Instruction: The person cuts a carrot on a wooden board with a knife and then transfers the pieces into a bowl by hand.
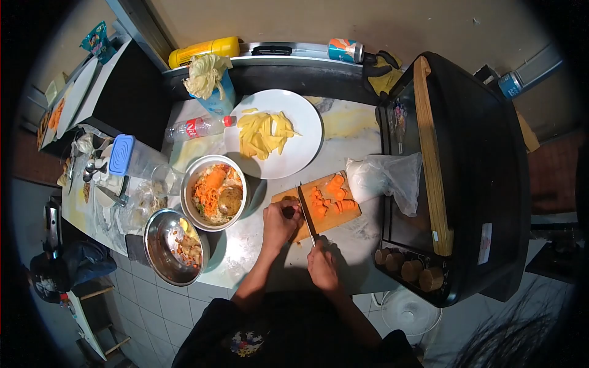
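A knife (306, 214) is gripped by its handle in my right hand (322, 267), near the counter's front edge. Its blade points away from me across a wooden cutting board (329, 223). Just left of the blade, my left hand (281, 223) rests at the board's left side with its fingers curled; whatever they hold is hidden. Cut carrot pieces (320, 203) lie on the board to the right of the blade. A white plate (307, 150) with pale yellow strips (265, 132) stands beyond the board.
Left of my hands stand a white pot (184, 205) of peelings and a steel bowl (161, 267) with scraps. A plastic bottle (199, 127) lies behind them. At right, a white plastic bag (392, 181) sits beside a black oven (478, 184) with a wooden handle.
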`<action>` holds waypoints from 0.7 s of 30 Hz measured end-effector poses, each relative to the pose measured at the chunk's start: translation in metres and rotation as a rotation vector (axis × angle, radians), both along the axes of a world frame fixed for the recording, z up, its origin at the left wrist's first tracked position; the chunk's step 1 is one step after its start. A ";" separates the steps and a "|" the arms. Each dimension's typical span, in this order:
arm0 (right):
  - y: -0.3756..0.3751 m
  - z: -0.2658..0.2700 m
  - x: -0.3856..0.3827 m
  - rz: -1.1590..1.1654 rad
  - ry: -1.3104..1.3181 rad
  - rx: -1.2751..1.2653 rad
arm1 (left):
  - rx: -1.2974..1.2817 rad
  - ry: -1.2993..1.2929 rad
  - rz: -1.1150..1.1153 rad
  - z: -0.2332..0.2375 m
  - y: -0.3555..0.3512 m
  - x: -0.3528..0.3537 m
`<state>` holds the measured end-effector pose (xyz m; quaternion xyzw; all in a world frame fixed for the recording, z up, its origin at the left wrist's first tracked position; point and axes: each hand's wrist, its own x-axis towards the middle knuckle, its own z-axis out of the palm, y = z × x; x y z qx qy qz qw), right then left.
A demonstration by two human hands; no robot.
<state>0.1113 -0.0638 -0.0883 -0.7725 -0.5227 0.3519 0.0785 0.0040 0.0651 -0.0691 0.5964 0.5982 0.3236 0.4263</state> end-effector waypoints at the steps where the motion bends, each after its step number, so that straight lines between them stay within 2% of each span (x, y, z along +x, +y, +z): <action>1: 0.003 0.000 0.002 0.023 0.032 0.068 | -0.002 0.001 0.000 0.003 0.000 0.001; 2: 0.005 0.000 0.003 0.046 0.064 0.135 | -0.010 0.011 0.006 0.007 -0.001 0.002; 6: 0.013 0.014 0.000 0.075 0.049 0.134 | -0.017 -0.025 0.018 0.004 -0.001 0.001; 9: 0.016 0.021 0.000 0.065 0.046 0.051 | 0.027 0.002 0.013 0.002 0.000 0.001; 12: 0.019 0.021 -0.002 0.133 -0.067 -0.007 | 0.049 0.041 0.012 -0.002 0.000 0.000; 17: 0.025 0.026 -0.011 0.110 -0.106 -0.089 | 0.004 0.026 0.026 0.001 0.000 0.001; 21: 0.021 0.023 -0.010 0.133 -0.141 -0.013 | -0.025 0.006 0.018 0.001 0.002 0.000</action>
